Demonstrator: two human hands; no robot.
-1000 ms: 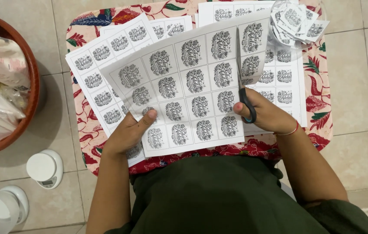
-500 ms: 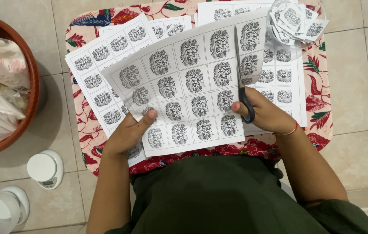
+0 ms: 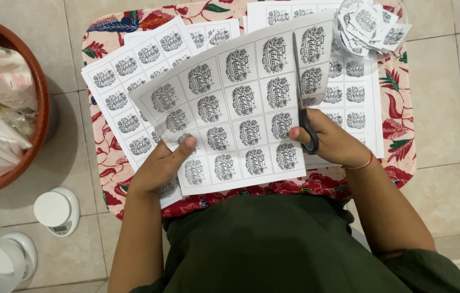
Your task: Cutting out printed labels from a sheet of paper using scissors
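Two hands work over a small table with a flowery red cloth; there is only the head view, looking straight down. The left hand pinches the bottom left edge of a sheet of printed labels, thumb on top; the sheet is lifted up off the table and bends a little. The right hand is closed around the handles of the scissors; a thin red band sits on that wrist. The blades point away from the person and lie in a cut between the last two columns on the right side of the sheet. More label sheets lie flat on the cloth under it. A clear bowl of cut labels sits at the far right corner. On the floor at left are a brown basket with bags and a white scale.
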